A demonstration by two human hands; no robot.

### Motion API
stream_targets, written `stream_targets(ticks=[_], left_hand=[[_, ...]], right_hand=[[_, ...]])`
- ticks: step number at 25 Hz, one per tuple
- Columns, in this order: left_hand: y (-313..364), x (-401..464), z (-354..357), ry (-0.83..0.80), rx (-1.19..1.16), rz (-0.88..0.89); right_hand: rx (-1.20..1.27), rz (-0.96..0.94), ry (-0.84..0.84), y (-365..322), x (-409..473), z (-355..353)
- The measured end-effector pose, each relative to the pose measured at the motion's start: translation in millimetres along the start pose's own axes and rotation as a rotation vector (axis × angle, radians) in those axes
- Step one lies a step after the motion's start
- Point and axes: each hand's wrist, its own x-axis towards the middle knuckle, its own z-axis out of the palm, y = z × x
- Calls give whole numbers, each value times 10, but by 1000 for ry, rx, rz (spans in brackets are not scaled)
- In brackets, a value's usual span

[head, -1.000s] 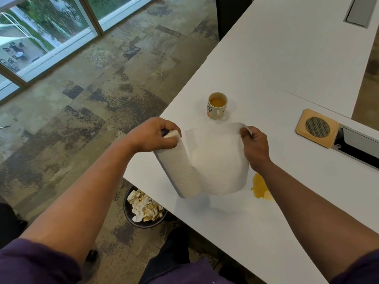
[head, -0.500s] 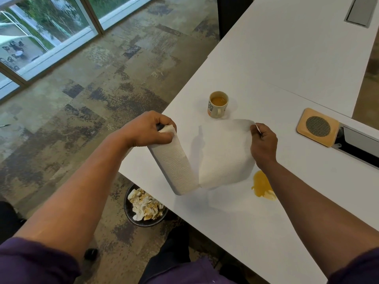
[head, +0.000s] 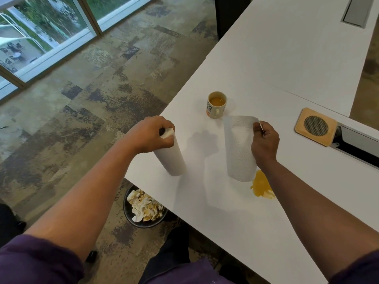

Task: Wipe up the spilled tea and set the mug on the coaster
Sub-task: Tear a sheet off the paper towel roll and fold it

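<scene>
While the right hand [head: 265, 143] hides one edge of the embossed paper towel sheet [head: 240, 148] it pinches, the left hand [head: 152, 134] grips the paper towel roll [head: 171, 158]. Amber spilled tea [head: 261, 184] pools at the sheet's 5 o'clock; the ceramic mug [head: 216, 107] stands at 11, the square wooden coaster [head: 315, 126] at 2.
</scene>
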Motion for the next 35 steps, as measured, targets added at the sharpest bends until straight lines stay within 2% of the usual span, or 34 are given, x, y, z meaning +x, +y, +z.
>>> stream_targets(ticks=[4, 7, 11, 17, 19, 21, 22, 23, 24, 26, 28, 31, 35], left_hand=[[-27, 23, 258, 170, 74, -47], [-18, 29, 362, 204, 103, -122], [18, 65, 385, 178, 121, -192], [128, 134, 334, -13, 276, -295], [243, 108, 343, 66, 410, -286], [477, 81, 452, 246, 409, -163], [621, 87, 541, 289, 306, -112], [772, 108, 643, 255, 116, -108], [920, 132, 757, 144, -145, -151], [1181, 168, 983, -177, -676, -267], [1320, 196, 1187, -419, -1010, -332], [1486, 203, 1468, -553, -1226, -258], [1810, 194, 1647, -506, -1377, -237]], right_hand=[[28, 27, -12, -44, -94, 17], [56, 25, -22, -104, -171, 39], [100, 48, -39, -180, -223, 47], [136, 104, -66, -216, -261, 9], [154, 133, -75, -194, -298, -37], [203, 184, -71, -197, -324, -101], [237, 222, -77, -208, -333, -134], [279, 264, -88, -223, -341, -173], [328, 309, -103, -239, -348, -217], [459, 396, -135, -255, -367, -334], [574, 456, -151, -241, -397, -475], [657, 509, -166, -158, -467, -714], [687, 614, -191, -26, -602, -988]])
